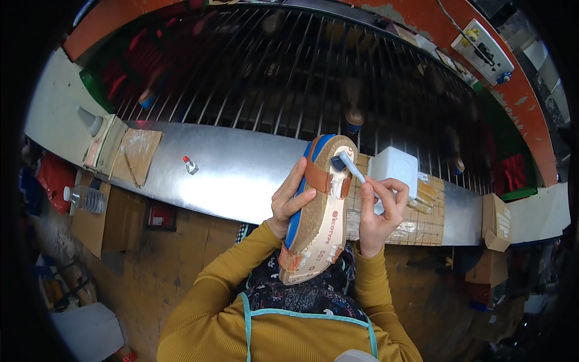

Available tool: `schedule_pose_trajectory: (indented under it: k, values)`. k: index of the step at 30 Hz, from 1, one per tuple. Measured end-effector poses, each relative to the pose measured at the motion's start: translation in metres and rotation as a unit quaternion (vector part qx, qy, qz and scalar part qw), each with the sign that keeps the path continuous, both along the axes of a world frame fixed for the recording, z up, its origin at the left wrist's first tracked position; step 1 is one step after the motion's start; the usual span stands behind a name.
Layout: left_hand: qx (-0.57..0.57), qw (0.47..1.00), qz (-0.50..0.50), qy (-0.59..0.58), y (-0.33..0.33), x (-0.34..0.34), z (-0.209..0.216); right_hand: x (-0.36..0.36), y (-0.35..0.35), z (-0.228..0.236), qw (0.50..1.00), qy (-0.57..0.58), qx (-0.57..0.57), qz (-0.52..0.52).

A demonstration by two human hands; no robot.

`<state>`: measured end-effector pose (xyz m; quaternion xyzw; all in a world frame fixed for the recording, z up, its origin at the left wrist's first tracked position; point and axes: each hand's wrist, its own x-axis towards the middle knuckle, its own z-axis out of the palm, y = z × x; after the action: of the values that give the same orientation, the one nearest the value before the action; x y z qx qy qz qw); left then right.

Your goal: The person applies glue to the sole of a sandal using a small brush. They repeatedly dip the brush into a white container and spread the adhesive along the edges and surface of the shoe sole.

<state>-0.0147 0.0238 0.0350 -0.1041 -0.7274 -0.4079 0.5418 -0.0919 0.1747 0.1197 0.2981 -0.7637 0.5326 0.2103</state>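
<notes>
My left hand (289, 198) grips a sandal upper on a blue shoe last (313, 220), holding it tilted with its underside toward me. That underside has a cork-coloured rim and a pale insole board; brown straps fold over its edges, with whitish patches on them. In my right hand (384, 211) is a small brush (352, 166) with a pale handle and dark bristles, pinched between thumb and fingers. Its bristles rest on or just over the sole near the folded strap at the far end; exact contact is hard to tell.
A metal bench (235, 169) runs before me. On its right stand a white tub (395, 170) and a taped board (416, 226) with yellowish pieces. To the left lie a small red-capped bottle (190, 165) and a cardboard sheet (137, 158). Beyond are metal rods (301, 78) with shoes among them.
</notes>
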Motion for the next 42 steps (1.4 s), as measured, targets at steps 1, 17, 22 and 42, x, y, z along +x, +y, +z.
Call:
schedule_pose_trajectory:
  k: [1, 17, 22, 42]
  values:
    - [-0.002, 1.000, 0.000, -0.003, 0.000, 0.000, -0.001, -0.004, 0.000, 0.001, 1.000, 0.014, 0.008, -0.010]
    - [-0.050, 0.998, -0.029, -0.034, -0.010, 0.002, 0.017, -0.029, 0.025, 0.008, 0.990, 0.128, 0.065, 0.013]
    - [-0.036, 0.997, -0.050, -0.051, -0.010, 0.001, 0.017, -0.034, 0.034, 0.010, 0.988, 0.108, 0.096, 0.045]
    - [0.015, 0.994, -0.083, -0.068, -0.002, 0.002, 0.017, -0.032, 0.038, 0.008, 0.991, -0.004, 0.079, 0.105]
